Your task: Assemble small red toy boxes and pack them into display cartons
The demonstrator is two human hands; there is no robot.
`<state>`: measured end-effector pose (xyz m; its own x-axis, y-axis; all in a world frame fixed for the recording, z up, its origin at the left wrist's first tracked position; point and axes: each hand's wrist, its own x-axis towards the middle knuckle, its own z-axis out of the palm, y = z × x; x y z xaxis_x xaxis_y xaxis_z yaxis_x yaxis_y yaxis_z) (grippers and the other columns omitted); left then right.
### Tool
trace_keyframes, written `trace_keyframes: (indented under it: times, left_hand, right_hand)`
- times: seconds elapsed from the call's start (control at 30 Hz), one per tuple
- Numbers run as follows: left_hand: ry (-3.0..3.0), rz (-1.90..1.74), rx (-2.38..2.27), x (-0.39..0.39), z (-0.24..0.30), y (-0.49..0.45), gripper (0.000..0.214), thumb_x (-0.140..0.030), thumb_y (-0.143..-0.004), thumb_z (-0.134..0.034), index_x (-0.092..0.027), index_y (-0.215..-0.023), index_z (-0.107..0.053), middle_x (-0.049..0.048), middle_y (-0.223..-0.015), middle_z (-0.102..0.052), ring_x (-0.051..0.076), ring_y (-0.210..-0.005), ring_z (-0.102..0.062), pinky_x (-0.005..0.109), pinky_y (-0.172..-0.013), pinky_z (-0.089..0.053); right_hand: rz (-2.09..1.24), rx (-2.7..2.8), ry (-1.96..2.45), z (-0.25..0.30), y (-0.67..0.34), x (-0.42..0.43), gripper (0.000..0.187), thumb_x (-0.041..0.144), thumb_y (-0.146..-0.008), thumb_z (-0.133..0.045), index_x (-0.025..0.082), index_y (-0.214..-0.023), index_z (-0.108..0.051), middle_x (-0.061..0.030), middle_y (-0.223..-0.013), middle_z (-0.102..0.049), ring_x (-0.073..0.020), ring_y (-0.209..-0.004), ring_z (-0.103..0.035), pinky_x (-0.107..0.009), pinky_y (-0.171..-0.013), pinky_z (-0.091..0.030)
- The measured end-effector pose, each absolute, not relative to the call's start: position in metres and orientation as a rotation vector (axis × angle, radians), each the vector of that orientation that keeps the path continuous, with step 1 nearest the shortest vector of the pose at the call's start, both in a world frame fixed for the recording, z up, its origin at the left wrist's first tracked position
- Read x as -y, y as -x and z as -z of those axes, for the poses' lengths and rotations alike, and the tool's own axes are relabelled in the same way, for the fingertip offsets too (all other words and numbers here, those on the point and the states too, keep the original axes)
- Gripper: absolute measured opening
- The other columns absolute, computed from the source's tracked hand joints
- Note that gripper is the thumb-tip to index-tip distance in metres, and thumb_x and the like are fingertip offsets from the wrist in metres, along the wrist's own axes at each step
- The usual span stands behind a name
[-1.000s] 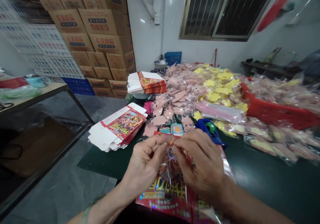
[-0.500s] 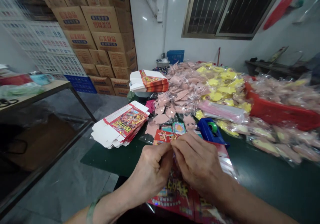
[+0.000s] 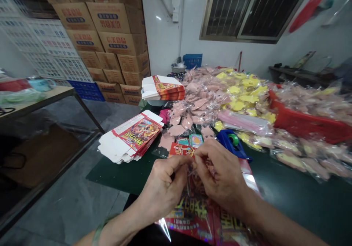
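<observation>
My left hand and my right hand meet at the middle of the table with closed fingertips. Both pinch a thin piece of clear plastic bag; its exact shape is partly hidden by the fingers. Below them lie red printed packages with yellow lettering under shiny film. Just beyond my fingertips are a red card and small teal cards. A blue tape dispenser with a green roll stands past my right hand.
Flat printed boxes are stacked at left, with another stack behind. Bagged pink pieces and yellow pieces are heaped at the back. A red basket holds more. Cartons line the wall; a side table stands left.
The fingertips of my hands have drawn slightly apart, and clear plastic now shows between them. My right hand has tilted up a little. The view has shifted slightly.
</observation>
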<state>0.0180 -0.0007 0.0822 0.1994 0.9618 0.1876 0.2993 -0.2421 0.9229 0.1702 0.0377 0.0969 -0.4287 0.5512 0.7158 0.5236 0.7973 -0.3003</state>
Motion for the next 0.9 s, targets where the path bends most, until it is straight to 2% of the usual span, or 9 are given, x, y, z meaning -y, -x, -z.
trace_keyframes:
  times: [0.1,0.17,0.27,0.7,0.8,0.9]
  left_hand:
    - [-1.728,-1.059,-1.191,0.0,-0.083,-0.02,0.02,-0.017,-0.087,-0.039,-0.015,-0.081,-0.057,-0.0049,-0.06,-0.04,0.007,-0.053,-0.031,0.019,-0.048,-0.027]
    - [-1.79,-1.058,-1.205,0.001,-0.084,-0.021,0.021,-0.015,-0.086,-0.04,-0.016,-0.067,-0.049,-0.006,-0.058,-0.033,0.007,-0.053,-0.026,0.02,-0.048,-0.025]
    - [-1.845,-1.031,-1.232,0.001,-0.085,-0.021,0.023,-0.013,-0.084,-0.04,-0.017,-0.062,-0.041,-0.0067,-0.056,-0.028,0.007,-0.052,-0.022,0.021,-0.047,-0.022]
    - [-1.744,-1.014,-1.123,0.0,-0.09,-0.017,0.025,-0.019,-0.088,-0.039,-0.013,-0.069,-0.054,-0.0045,-0.058,-0.036,0.006,-0.053,-0.029,0.019,-0.048,-0.028]
    - [-1.639,-1.042,-1.121,0.002,-0.086,-0.015,0.024,-0.022,-0.089,-0.04,-0.014,-0.086,-0.062,-0.0041,-0.058,-0.039,0.006,-0.05,-0.029,0.019,-0.046,-0.027]
    - [-1.516,-1.06,-1.122,0.005,-0.083,-0.012,0.028,-0.026,-0.089,-0.041,-0.016,-0.103,-0.063,-0.0047,-0.055,-0.039,0.006,-0.045,-0.027,0.019,-0.04,-0.022]
  right_hand:
    - [-0.025,2.176,0.745,-0.095,-0.17,-0.035,0.014,0.012,-0.087,-0.046,0.014,-0.081,-0.058,-0.005,-0.073,-0.057,-0.0155,-0.07,-0.051,-0.029,-0.062,-0.043]
    - [0.023,2.204,0.723,-0.093,-0.169,-0.034,0.016,0.01,-0.087,-0.045,0.013,-0.079,-0.059,-0.0051,-0.072,-0.058,-0.0154,-0.07,-0.051,-0.029,-0.062,-0.043]
    - [0.092,2.245,0.701,-0.089,-0.168,-0.034,0.019,0.008,-0.087,-0.043,0.014,-0.075,-0.057,-0.0053,-0.071,-0.057,-0.0157,-0.069,-0.05,-0.029,-0.062,-0.043]
    - [0.244,2.214,0.82,-0.087,-0.16,-0.031,0.023,0.008,-0.086,-0.035,0.018,-0.069,-0.046,-0.0033,-0.064,-0.049,-0.0152,-0.062,-0.045,-0.028,-0.055,-0.035]
    - [0.269,2.151,0.882,-0.085,-0.162,-0.038,0.02,0.009,-0.085,-0.036,0.018,-0.07,-0.045,-0.0025,-0.063,-0.049,-0.0146,-0.059,-0.045,-0.027,-0.054,-0.036]
    - [0.218,2.1,0.95,-0.085,-0.165,-0.043,0.018,0.01,-0.083,-0.039,0.019,-0.068,-0.043,-0.0019,-0.063,-0.05,-0.0134,-0.058,-0.046,-0.026,-0.054,-0.037]
